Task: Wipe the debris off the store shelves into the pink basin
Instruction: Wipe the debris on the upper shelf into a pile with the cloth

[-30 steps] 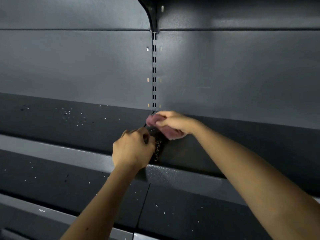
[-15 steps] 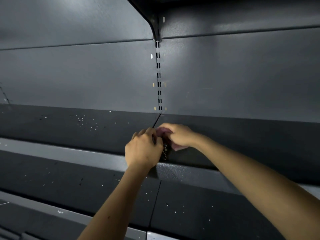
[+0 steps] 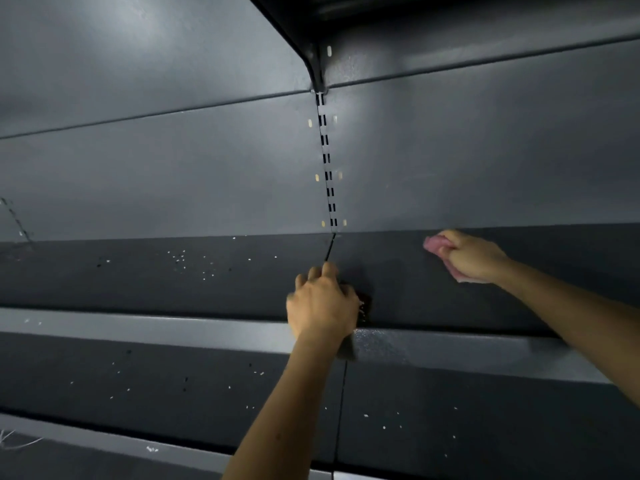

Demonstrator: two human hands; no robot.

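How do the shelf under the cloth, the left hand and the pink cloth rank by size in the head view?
1. shelf
2. left hand
3. pink cloth, partly hidden in the right hand, so unsure

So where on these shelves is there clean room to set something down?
Upper shelf: the stretch between the left hand and the right hand gripping the pink cloth looks bare. Left of the seam, white specks crowd it. The lower shelf is speckled throughout.

Lying open on the shelf (image 3: 398, 271) between left hand (image 3: 322, 306) and the cloth (image 3: 433, 244) in the right hand (image 3: 474, 256), being blocked behind by back panel (image 3: 173, 174), overhead by bracket (image 3: 304, 39).
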